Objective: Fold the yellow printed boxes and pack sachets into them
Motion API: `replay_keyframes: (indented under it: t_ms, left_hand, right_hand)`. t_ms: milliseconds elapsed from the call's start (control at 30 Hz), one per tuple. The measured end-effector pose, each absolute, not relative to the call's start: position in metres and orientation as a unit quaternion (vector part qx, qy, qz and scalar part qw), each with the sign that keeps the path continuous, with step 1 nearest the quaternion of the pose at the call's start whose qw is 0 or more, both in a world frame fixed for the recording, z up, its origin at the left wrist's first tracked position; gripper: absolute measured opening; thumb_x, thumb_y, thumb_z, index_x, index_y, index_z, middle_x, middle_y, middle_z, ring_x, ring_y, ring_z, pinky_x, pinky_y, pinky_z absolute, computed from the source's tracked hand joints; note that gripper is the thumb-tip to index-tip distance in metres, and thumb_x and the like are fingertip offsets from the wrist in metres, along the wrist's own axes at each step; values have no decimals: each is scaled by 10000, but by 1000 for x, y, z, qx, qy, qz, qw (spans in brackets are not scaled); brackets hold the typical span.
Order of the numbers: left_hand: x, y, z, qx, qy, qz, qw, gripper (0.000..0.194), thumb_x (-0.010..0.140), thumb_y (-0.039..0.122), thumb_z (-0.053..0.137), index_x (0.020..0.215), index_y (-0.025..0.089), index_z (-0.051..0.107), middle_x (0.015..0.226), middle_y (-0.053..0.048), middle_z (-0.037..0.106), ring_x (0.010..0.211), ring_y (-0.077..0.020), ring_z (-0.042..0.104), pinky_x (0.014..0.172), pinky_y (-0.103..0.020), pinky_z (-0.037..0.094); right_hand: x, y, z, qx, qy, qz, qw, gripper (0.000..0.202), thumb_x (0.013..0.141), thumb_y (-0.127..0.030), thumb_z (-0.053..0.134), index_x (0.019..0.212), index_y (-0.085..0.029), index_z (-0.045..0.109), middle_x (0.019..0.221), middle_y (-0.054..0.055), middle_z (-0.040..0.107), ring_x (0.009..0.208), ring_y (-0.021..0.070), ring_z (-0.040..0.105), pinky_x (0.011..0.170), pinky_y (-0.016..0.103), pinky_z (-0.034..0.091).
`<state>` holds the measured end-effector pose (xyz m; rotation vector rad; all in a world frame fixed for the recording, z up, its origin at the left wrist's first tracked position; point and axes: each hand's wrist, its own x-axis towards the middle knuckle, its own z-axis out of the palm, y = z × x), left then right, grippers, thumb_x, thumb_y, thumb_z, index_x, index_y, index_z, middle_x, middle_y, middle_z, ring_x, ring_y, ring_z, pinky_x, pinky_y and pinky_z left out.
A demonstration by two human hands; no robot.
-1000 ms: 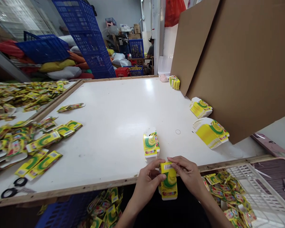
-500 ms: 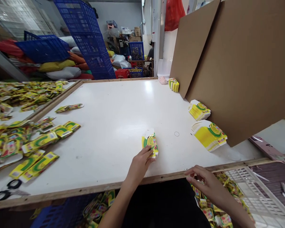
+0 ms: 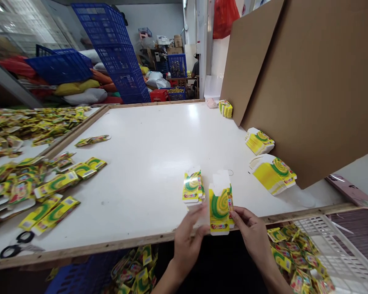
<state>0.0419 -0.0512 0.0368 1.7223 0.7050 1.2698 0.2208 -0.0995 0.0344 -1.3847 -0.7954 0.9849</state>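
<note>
Yellow carton [image 3: 220,208] is held over nr edge of wht table [image 3: 153,163], swirl print showing. R hand [image 3: 254,232] pinches carton's R edge; L hand [image 3: 188,234], blurred, has thumb & fingers apart just beside it, contact unclear. 1 carton stack [image 3: 192,185] lies nearby on table, blk-handled scissors [image 3: 22,247] far L.

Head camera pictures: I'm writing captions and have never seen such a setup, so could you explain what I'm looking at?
There is no machine here, just a person's two bare hands, seen from a camera worn on the head that looks forward and down. The right hand holds a yellow and green carton by its right side. The left hand, blurred, is at its left side. On the white table lie a small pile of cartons, three stacks near brown cardboard, and, at left, yellow packs and scissors.
</note>
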Motion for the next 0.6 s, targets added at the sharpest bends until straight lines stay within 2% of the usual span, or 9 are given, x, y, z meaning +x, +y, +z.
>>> replay_keyframes:
  t_ms: [67, 133, 233, 367, 467, 600]
  left_hand:
    - [43, -46, 39, 558, 331, 509, 566, 377, 867, 247, 632, 1244, 223, 620, 1312, -117, 624, 1243, -274, 557, 1072, -436, 439]
    - [46, -41, 43, 456, 317, 456, 696, 431, 817, 375, 686, 1210, 202, 648, 1278, -135, 646, 1221, -313, 570, 1052, -460, 447]
    - [48, -40, 51, 376, 245, 366, 815, 576, 707, 499, 752, 1182, 183, 670, 1267, -160, 648, 1215, -353, 564, 1021, -466, 460]
    - [47, -44, 54, 365, 200, 335, 845, 622, 643, 487, 805, 1156, 156, 686, 1305, -180, 615, 1198, -351, 571, 992, -407, 470]
    - [46, -46, 53, 371, 219, 348, 833, 522, 689, 427, 794, 1116, 141, 704, 1218, -177, 671, 1114, -327, 628, 943, -374, 494]
    - [49, -47, 51, 369, 255, 364, 816, 406, 727, 375, 773, 1057, 144, 718, 1088, -146, 730, 1010, -293, 675, 874, -365, 527]
  right_hand:
    - [216, -105, 34, -576, -335, 435, 606, 338, 769, -456, 722, 963, -181, 690, 900, 99, 759, 832, 254, 694, 768, 362, 550]
    - [209, -107, 34, -554, -333, 457, 611, 324, 777, -429, 729, 979, -182, 672, 883, 99, 757, 817, 246, 697, 742, 351, 551]
    - [200, -106, 35, -520, -338, 493, 610, 266, 776, -407, 740, 910, -183, 690, 884, 92, 755, 840, 236, 689, 767, 343, 540]
    - [196, -105, 39, -496, -335, 522, 608, 234, 749, -397, 766, 865, -197, 729, 903, 74, 760, 882, 226, 678, 812, 335, 530]
    - [197, -106, 42, -492, -333, 538, 598, 249, 739, -396, 774, 889, -200, 743, 880, 63, 758, 867, 222, 679, 803, 329, 531]
    - [198, -107, 43, -513, -340, 537, 577, 300, 733, -400, 778, 930, -178, 733, 752, 45, 730, 768, 220, 667, 739, 332, 531]
